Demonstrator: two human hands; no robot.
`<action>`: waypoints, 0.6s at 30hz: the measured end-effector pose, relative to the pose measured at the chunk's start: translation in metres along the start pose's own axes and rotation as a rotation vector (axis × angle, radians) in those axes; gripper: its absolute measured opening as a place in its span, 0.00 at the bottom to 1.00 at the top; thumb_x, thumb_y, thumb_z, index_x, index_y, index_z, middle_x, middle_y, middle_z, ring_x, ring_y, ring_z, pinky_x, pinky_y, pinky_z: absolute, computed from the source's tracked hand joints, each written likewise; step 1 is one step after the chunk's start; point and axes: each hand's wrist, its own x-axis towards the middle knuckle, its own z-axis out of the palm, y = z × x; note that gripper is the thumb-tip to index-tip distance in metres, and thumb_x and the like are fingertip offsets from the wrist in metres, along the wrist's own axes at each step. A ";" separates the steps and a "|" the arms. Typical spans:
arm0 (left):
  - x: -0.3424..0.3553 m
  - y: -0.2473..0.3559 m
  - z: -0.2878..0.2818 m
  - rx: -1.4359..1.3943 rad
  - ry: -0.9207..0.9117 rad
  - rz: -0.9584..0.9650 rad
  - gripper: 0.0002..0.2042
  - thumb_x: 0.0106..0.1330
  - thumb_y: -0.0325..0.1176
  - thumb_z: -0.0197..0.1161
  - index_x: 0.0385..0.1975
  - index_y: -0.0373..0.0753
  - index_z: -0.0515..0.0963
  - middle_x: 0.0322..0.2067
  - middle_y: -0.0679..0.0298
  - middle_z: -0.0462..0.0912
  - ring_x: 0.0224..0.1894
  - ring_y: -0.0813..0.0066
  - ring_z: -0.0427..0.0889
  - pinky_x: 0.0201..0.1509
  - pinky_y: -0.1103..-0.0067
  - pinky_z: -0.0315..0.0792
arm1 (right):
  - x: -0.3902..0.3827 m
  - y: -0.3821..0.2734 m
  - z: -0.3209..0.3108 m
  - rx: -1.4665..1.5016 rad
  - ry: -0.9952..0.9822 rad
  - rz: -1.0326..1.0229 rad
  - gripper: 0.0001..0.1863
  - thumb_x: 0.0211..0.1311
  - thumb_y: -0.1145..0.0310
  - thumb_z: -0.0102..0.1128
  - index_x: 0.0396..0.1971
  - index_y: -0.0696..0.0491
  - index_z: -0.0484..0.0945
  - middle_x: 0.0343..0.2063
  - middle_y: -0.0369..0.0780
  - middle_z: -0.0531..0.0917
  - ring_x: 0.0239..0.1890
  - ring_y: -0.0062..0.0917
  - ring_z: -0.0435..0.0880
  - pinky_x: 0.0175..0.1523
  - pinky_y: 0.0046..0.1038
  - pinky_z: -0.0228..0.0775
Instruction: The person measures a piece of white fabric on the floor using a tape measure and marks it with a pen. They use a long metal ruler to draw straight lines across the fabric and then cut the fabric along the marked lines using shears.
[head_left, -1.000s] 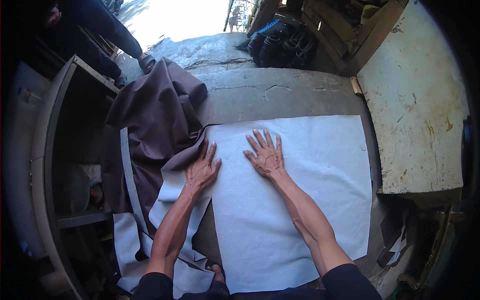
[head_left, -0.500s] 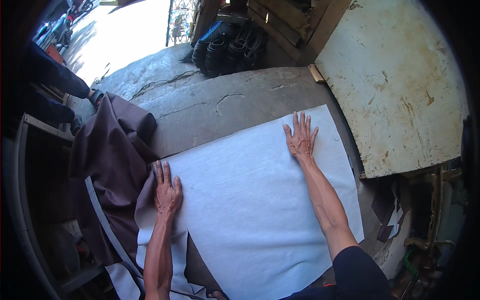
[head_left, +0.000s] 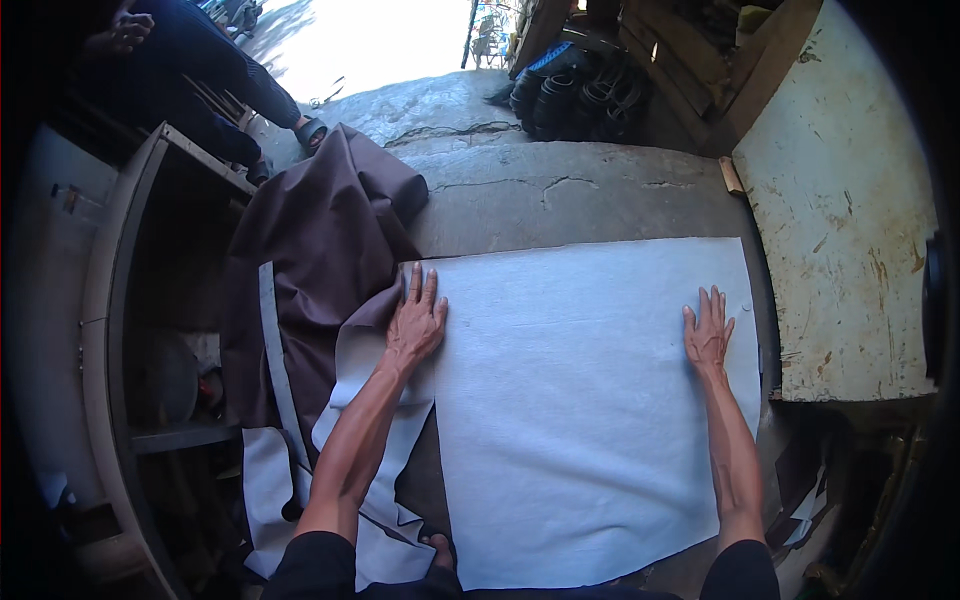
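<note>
A large white-backed sheet of material (head_left: 580, 400) lies spread on the grey concrete floor in front of me, with a few soft wrinkles in its near half. My left hand (head_left: 415, 325) presses flat on its far left corner, fingers stretched forward. Near the sheet's right edge my right hand (head_left: 708, 330) rests flat, fingers spread. Neither hand grasps anything. Beside my left hand, a dark maroon length of leather-like material (head_left: 315, 240) lies in heaped folds, partly turned over to its pale back. White-backed offcuts (head_left: 385, 500) lie by my left forearm.
An open wooden cabinet (head_left: 125, 260) stands at the left. A stained pale board (head_left: 840, 220) is at the right. Coils of black cord or tubing (head_left: 590, 95) sit at the back. Another person's sandalled foot (head_left: 310, 133) is at the far left. The concrete floor (head_left: 500, 200) is cracked.
The view has swung left, so the scene sits farther right. My right hand has slid nearer along the sheet's right side. My left hand stays at the far left corner.
</note>
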 end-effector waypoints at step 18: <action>0.025 -0.075 -0.097 -0.018 0.036 0.106 0.23 0.70 0.30 0.54 0.65 0.40 0.68 0.61 0.53 0.73 0.66 0.57 0.70 0.70 0.62 0.64 | 0.022 -0.148 0.001 0.270 -0.073 -0.649 0.26 0.69 0.62 0.54 0.64 0.52 0.67 0.65 0.48 0.69 0.69 0.44 0.64 0.71 0.46 0.58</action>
